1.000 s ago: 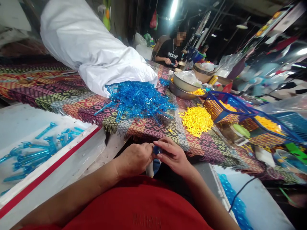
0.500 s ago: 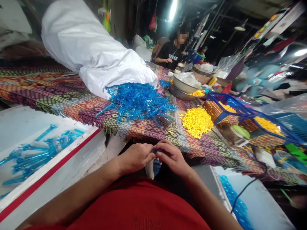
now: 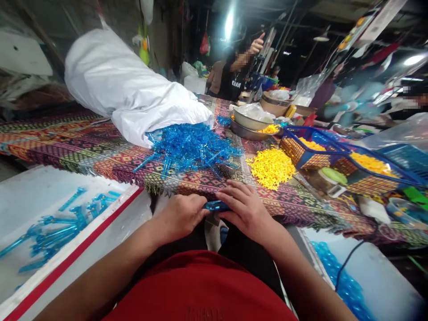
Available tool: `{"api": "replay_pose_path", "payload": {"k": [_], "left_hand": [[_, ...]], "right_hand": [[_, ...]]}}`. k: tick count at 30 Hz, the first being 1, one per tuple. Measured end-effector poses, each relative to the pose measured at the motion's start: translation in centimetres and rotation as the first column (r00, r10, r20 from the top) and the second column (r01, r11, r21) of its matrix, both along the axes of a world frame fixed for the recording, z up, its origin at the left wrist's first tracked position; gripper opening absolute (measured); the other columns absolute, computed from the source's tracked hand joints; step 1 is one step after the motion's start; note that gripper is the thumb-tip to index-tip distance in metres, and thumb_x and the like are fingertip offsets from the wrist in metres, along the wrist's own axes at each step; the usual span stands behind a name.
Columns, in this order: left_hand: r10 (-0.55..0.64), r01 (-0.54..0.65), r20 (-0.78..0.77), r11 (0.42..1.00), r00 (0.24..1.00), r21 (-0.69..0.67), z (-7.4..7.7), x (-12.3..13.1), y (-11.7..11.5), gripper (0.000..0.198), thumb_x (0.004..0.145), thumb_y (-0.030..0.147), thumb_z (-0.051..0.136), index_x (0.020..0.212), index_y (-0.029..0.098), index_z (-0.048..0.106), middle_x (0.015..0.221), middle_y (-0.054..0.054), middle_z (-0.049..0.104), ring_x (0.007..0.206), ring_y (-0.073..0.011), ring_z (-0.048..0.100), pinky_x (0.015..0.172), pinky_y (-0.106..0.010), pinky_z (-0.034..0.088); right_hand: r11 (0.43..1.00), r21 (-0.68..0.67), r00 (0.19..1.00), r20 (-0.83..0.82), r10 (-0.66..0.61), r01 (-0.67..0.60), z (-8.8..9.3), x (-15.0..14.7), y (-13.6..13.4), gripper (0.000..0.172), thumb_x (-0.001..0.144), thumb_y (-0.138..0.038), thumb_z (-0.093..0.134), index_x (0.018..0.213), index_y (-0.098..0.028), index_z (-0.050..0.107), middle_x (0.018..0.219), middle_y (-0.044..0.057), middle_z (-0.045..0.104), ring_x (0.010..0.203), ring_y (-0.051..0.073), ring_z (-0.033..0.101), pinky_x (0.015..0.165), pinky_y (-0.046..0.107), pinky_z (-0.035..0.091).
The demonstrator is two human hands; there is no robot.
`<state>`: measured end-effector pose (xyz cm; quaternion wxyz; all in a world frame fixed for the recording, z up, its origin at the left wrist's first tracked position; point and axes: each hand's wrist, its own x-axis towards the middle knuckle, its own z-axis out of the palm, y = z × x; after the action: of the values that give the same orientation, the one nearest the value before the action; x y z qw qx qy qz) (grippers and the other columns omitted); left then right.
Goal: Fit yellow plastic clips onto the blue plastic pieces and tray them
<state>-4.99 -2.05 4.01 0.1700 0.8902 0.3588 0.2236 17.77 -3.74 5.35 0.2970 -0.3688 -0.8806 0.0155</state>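
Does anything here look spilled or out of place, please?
The white sack lies on its side on the woven cloth, blue plastic parts spilling from its mouth. Yellow pieces also lie heaped on the cloth, outside the blue basket.

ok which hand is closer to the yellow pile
Right hand. It sits just short of the yellow pile; the left hand is farther off, beyond the right.

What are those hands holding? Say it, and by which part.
A translucent blue plastic piece, held by its two ends: the left hand at one, the right hand at the other.
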Motion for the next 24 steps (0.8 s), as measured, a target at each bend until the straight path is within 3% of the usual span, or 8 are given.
{"api": "replay_pose_path", "payload": {"k": [3, 6, 8, 10, 12, 15, 20, 24], "left_hand": [[0.080, -0.043, 0.277, 0.990, 0.958, -0.137, 0.3, 0.8, -0.5, 0.022, 0.083, 0.033, 0.052, 0.099, 0.019, 0.057, 0.091, -0.006, 0.064, 0.082, -0.0174, 0.060, 0.072, -0.027, 0.046], [0.207, 0.045, 0.555, 0.913, 0.806, -0.405, 0.5, 2.0, -1.1, 0.036, 0.078, 0.035, 0.060, 0.109, 0.019, 0.051, 0.096, -0.004, 0.062, 0.073, -0.0142, 0.061, 0.064, -0.026, 0.049], [0.231, 0.107, 0.637, 0.889, 0.735, -0.445, 0.6, 2.7, -1.3, 0.033, 0.078, 0.036, 0.060, 0.105, 0.018, 0.052, 0.096, -0.004, 0.060, 0.068, -0.0127, 0.060, 0.061, -0.025, 0.050], [0.195, 0.061, 0.643, 0.934, 0.740, -0.353, 0.6, 3.3, -1.3, 0.024, 0.080, 0.035, 0.058, 0.097, 0.018, 0.056, 0.094, -0.005, 0.060, 0.075, -0.0143, 0.059, 0.069, -0.028, 0.050], [0.125, -0.022, 0.585, 0.984, 0.801, -0.179, 0.6, 3.6, -1.1, 0.018, 0.081, 0.033, 0.057, 0.090, 0.018, 0.057, 0.090, -0.005, 0.060, 0.085, -0.0170, 0.057, 0.079, -0.031, 0.048], [0.024, -0.051, 0.438, 0.997, 0.899, 0.052, 0.5, 4.0, -0.7, 0.014, 0.084, 0.030, 0.051, 0.087, 0.017, 0.055, 0.087, -0.007, 0.061, 0.087, -0.0185, 0.056, 0.082, -0.034, 0.046], [-0.001, -0.040, 0.258, 0.987, 0.966, 0.154, 0.2, 4.8, -0.6, 0.014, 0.085, 0.026, 0.045, 0.086, 0.015, 0.054, 0.084, -0.010, 0.061, 0.081, -0.0198, 0.058, 0.070, -0.032, 0.048], [-0.024, -0.034, 0.250, 0.973, 0.968, 0.227, 0.4, 5.1, -0.6, 0.016, 0.087, 0.027, 0.042, 0.090, 0.016, 0.053, 0.087, -0.009, 0.063, 0.082, -0.0186, 0.060, 0.073, -0.030, 0.048]], "right_hand": [[1.000, 0.025, 0.997, -0.073, 0.020, -0.018, 0.0, -0.3, 0.0, 0.027, 0.084, -0.024, 0.057, 0.111, -0.021, 0.061, 0.093, 0.009, 0.067, 0.092, 0.023, 0.059, 0.082, 0.043, 0.047], [1.000, 0.031, 0.952, -0.304, 0.012, -0.003, -1.0, -0.8, -0.3, 0.025, 0.084, -0.022, 0.057, 0.109, -0.020, 0.062, 0.091, 0.008, 0.067, 0.086, 0.020, 0.061, 0.076, 0.035, 0.050], [1.000, -0.014, 0.915, -0.404, -0.028, 0.025, -2.0, -1.1, -0.5, 0.024, 0.085, -0.024, 0.056, 0.107, -0.022, 0.063, 0.091, 0.007, 0.067, 0.085, 0.019, 0.062, 0.075, 0.033, 0.052], [0.997, -0.078, 0.897, -0.438, -0.059, 0.027, -2.8, -1.3, -0.7, 0.024, 0.086, -0.025, 0.054, 0.107, -0.023, 0.063, 0.094, 0.006, 0.067, 0.088, 0.019, 0.063, 0.077, 0.033, 0.053], [0.994, -0.103, 0.900, -0.432, -0.066, 0.024, -3.1, -1.3, -0.8, 0.026, 0.087, -0.025, 0.051, 0.110, -0.024, 0.062, 0.102, 0.007, 0.066, 0.097, 0.019, 0.061, 0.084, 0.035, 0.051], [0.998, -0.042, 0.898, -0.436, -0.064, 0.051, -2.3, -1.1, -0.9, 0.029, 0.088, -0.024, 0.048, 0.115, -0.023, 0.060, 0.108, 0.010, 0.062, 0.102, 0.021, 0.058, 0.086, 0.037, 0.050], [0.993, 0.116, 0.904, -0.425, 0.040, 0.010, 0.3, -1.5, -1.2, 0.027, 0.082, -0.021, 0.060, 0.109, -0.024, 0.061, 0.091, 0.007, 0.062, 0.084, 0.019, 0.059, 0.073, 0.035, 0.051], [0.993, 0.104, 0.891, -0.454, 0.000, 0.054, 0.8, -1.8, -1.8, 0.024, 0.082, -0.017, 0.059, 0.105, -0.022, 0.060, 0.091, 0.007, 0.061, 0.085, 0.019, 0.058, 0.072, 0.034, 0.051]]}}
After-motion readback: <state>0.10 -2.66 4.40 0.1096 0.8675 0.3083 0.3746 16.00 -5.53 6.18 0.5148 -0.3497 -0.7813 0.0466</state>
